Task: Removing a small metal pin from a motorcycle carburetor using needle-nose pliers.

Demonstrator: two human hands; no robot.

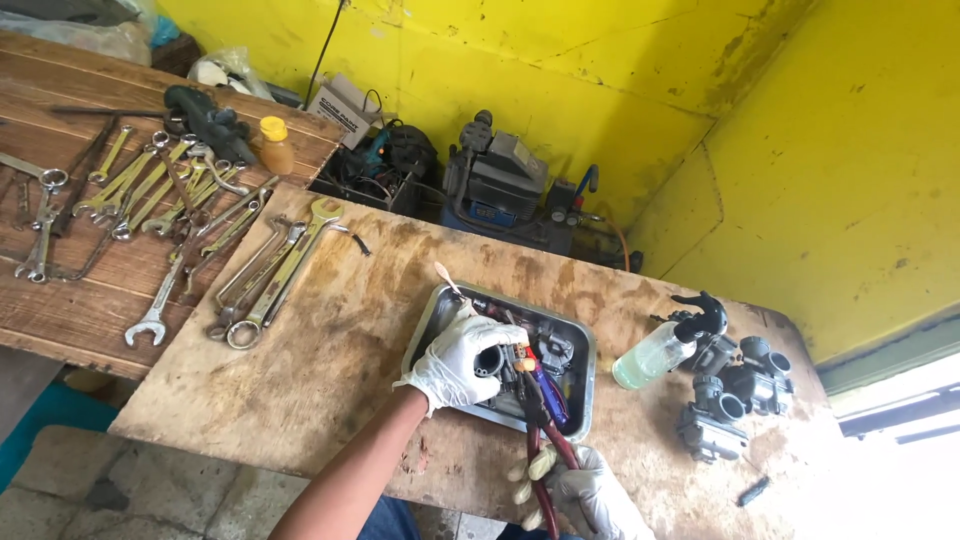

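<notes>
While the left hand (pixel 455 360) gripped the carburetor (pixel 495 362) inside the metal tray (pixel 585 350) on the bench (pixel 330 340), the right hand (pixel 590 495), closed around red-handled pliers (pixel 535 420), needed a steady, square pull

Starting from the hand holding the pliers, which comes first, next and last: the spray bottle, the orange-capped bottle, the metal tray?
From the right hand:
1. Metal tray, just above it, where the pliers reach in.
2. Spray bottle, up and to the right.
3. Orange-capped bottle, far left on the plank bench.
</notes>
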